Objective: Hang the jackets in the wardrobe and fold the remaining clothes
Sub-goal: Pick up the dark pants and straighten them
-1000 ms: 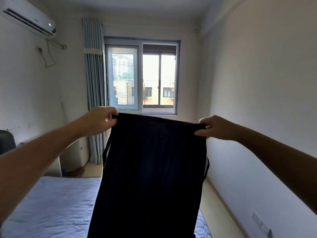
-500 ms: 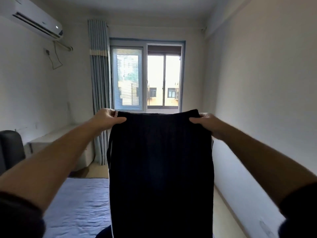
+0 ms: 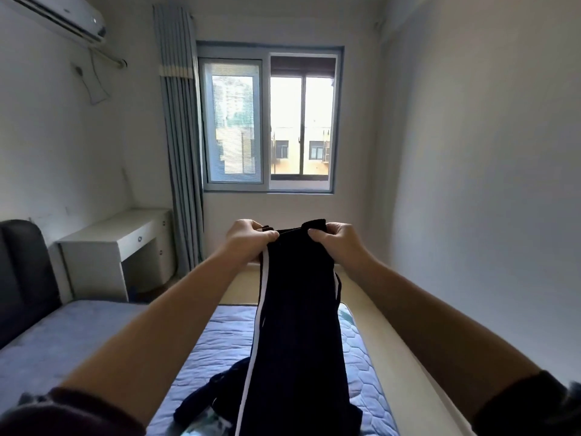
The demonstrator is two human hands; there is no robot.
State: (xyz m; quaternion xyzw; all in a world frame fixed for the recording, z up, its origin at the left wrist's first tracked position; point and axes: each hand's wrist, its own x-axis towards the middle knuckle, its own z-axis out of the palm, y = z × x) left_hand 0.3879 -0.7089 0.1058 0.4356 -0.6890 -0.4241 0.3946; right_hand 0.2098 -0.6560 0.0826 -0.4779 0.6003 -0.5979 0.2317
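Dark navy trousers [image 3: 298, 325] with a white side stripe hang lengthwise in front of me, doubled over along their length. My left hand [image 3: 248, 239] grips the waistband at its left end and my right hand [image 3: 333, 239] grips it at the right end, the two hands close together. The lower part of the trousers trails down onto the bed [image 3: 220, 335], where the fabric bunches at the bottom of the view.
The bed has a blue quilted mattress and a dark headboard [image 3: 22, 278] on the left. A white desk [image 3: 122, 243] stands in the far left corner beside a grey curtain [image 3: 182, 152]. A window [image 3: 270, 124] is ahead, a bare wall on the right.
My hands have come together and dropped lower, doubling the spread trousers lengthwise. The view has tilted down, and the bed and desk now show.
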